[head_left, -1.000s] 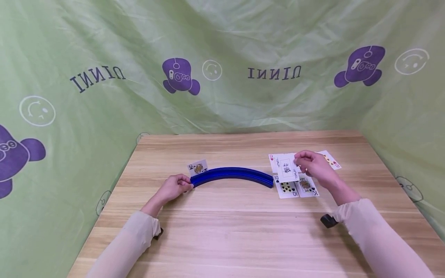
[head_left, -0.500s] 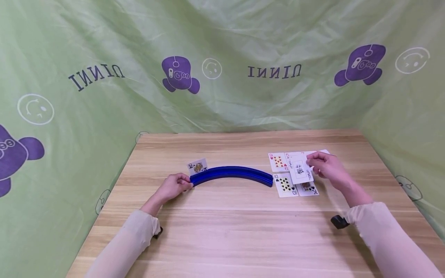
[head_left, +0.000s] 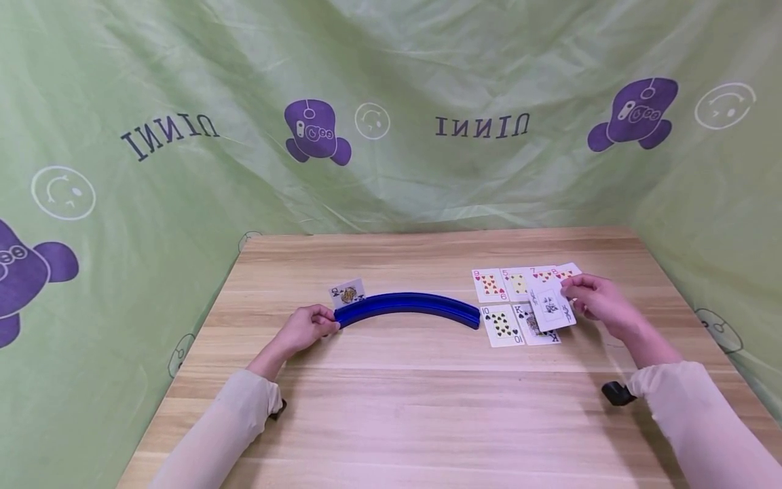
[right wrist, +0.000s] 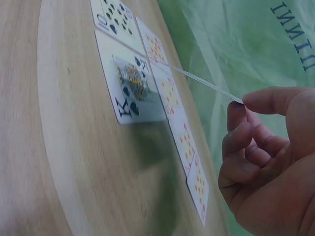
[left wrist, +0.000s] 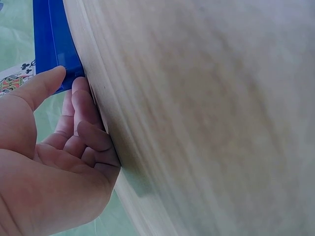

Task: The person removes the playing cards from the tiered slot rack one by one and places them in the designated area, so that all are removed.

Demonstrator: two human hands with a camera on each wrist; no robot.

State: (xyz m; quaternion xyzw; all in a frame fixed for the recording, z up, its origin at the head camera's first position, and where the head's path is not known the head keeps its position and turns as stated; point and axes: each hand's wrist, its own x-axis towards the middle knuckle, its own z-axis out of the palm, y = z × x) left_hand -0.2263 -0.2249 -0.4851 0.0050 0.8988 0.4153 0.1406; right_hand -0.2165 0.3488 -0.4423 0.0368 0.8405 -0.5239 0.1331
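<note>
My left hand (head_left: 305,327) pinches the left end of a curved blue playing card holder (head_left: 406,303) on the table. In the left wrist view, thumb and fingers meet the end of the blue holder (left wrist: 56,44). A queen card (head_left: 347,294) stands in its left part. To the right, my right hand (head_left: 599,302) pinches a joker card (head_left: 552,305) by its edge, above the laid-out cards. The right wrist view shows that card (right wrist: 197,79) edge-on, apart from the king of spades (right wrist: 129,81) below. In the head view, the joker partly covers the king (head_left: 528,327).
A ten of spades (head_left: 503,326) lies beside the holder's right end. Behind it runs a row with a nine of hearts (head_left: 489,285), a five (head_left: 515,284), a seven (head_left: 541,275) and an eight (head_left: 565,270), the last two overlapping. A green curtain (head_left: 391,183) surrounds the wooden table (head_left: 391,421).
My right hand has carried the joker rightward, from over the nine and ten to over the king and seven, uncovering the left cards. The left hand and blue holder have stayed put.
</note>
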